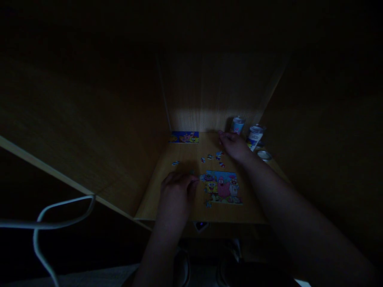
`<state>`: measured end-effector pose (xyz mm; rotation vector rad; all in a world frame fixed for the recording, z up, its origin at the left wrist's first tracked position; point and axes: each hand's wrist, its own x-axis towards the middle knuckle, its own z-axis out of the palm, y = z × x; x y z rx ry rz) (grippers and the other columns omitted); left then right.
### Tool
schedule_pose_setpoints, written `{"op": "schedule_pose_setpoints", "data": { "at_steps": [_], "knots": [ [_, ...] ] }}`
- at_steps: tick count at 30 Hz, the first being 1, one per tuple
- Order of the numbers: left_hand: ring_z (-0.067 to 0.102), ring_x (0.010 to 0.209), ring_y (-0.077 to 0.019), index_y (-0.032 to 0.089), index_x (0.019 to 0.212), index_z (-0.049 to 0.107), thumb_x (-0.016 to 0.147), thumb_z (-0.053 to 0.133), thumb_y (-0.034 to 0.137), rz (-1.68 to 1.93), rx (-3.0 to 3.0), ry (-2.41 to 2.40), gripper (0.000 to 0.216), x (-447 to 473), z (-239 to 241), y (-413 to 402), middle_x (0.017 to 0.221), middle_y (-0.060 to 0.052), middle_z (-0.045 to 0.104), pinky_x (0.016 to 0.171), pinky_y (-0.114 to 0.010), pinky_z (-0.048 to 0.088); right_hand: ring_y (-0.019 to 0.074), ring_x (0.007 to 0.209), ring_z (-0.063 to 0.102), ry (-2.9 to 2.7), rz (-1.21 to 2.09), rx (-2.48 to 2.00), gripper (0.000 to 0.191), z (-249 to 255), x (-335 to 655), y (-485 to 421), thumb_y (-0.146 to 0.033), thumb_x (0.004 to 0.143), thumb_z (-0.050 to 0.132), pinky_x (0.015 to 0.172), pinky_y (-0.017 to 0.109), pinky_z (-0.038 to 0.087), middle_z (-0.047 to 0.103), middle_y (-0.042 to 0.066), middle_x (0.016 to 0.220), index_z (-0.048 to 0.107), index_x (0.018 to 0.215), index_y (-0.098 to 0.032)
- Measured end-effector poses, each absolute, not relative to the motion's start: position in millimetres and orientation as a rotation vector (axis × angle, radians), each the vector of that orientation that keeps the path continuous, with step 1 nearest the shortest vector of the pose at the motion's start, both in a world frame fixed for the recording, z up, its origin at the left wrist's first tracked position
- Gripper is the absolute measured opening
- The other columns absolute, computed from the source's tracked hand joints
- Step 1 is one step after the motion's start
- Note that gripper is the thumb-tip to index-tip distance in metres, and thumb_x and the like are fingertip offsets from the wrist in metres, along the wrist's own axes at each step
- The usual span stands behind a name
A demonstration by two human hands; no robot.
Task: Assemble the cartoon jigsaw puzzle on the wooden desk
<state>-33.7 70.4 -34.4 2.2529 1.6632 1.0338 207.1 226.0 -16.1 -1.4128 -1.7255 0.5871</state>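
A partly built cartoon jigsaw puzzle (223,187) lies on the wooden table (185,155). My left hand (176,189) rests just left of the puzzle, fingers curled toward its upper left corner; anything in them is hidden. My right hand (235,145) reaches to the far side, fingers curled, above several loose puzzle pieces (217,156). One more loose piece (175,162) lies at the left. A finished picture card (184,137) lies at the back left.
Two small tins (237,124) (255,136) and a round lid (264,155) stand at the back right. Wooden walls close in the table on three sides. A white cable (44,223) hangs at lower left. The scene is very dark.
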Motion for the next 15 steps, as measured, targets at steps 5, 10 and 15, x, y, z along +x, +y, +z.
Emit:
{"op": "schedule_pose_setpoints", "data": {
  "at_steps": [5,10,15],
  "knots": [
    [0.068,0.1,-0.0299,0.028,0.094,0.078,0.094,0.073,0.015,0.981,2.252,1.778,0.013,-34,-32,71,0.099,-0.003,0.078,0.09,-0.046,0.053,0.0243,0.078,0.065,-1.843,0.426,-1.378,0.055,-22,213,233,-0.066,0.102,0.048,0.075,0.032,0.046,0.07,0.006,0.076,0.072,0.085,-0.02],
    [0.07,0.094,-0.0269,0.027,0.097,0.077,0.099,0.071,0.026,1.12,2.144,1.711,0.007,-38,-34,73,0.094,-0.002,0.077,0.089,-0.043,0.056,0.0218,0.072,0.063,-1.846,0.386,-1.361,0.057,-25,217,238,-0.061,0.105,0.041,0.073,0.032,0.044,0.07,0.006,0.074,0.071,0.081,-0.019],
    [0.065,0.111,-0.0327,0.024,0.096,0.075,0.096,0.074,0.028,1.152,2.228,1.864,0.005,-37,-31,69,0.113,-0.009,0.071,0.101,-0.052,0.052,0.0185,0.068,0.061,-1.87,0.396,-1.331,0.054,-32,216,239,-0.058,0.105,0.041,0.066,0.029,0.04,0.065,0.003,0.068,0.066,0.077,-0.02]
  ]
}}
